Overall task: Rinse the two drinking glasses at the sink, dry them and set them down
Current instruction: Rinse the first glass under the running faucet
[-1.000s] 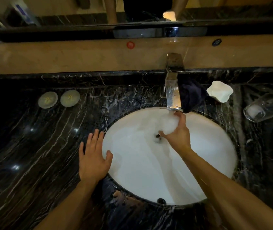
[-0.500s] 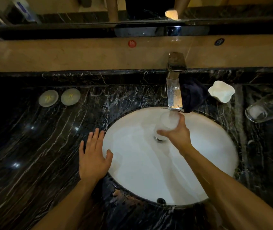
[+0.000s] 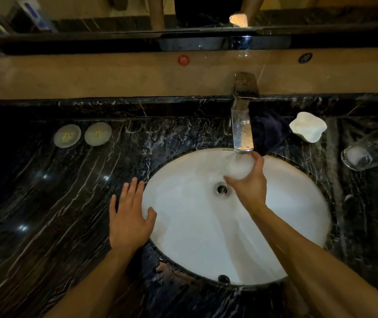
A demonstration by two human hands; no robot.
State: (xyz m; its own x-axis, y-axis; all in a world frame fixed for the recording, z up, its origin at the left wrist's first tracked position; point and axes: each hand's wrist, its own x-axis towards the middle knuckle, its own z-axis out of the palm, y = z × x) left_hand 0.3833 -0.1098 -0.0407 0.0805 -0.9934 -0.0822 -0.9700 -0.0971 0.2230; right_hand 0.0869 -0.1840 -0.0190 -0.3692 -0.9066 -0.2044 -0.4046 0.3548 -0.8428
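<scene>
One clear drinking glass [image 3: 238, 165], frame centre, sits under the steel tap [image 3: 242, 131], right hand [image 3: 249, 187] fingers curled round it; turn it slowly. Left hand [image 3: 129, 216] lies spread flat on the black marble counter [image 3: 45, 203].

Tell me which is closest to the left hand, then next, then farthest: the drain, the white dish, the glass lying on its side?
From the left hand:
1. Drain, in the basin, to its right.
2. White dish, on the counter behind the basin, right of the tap.
3. Lying glass, at the far right edge.
</scene>
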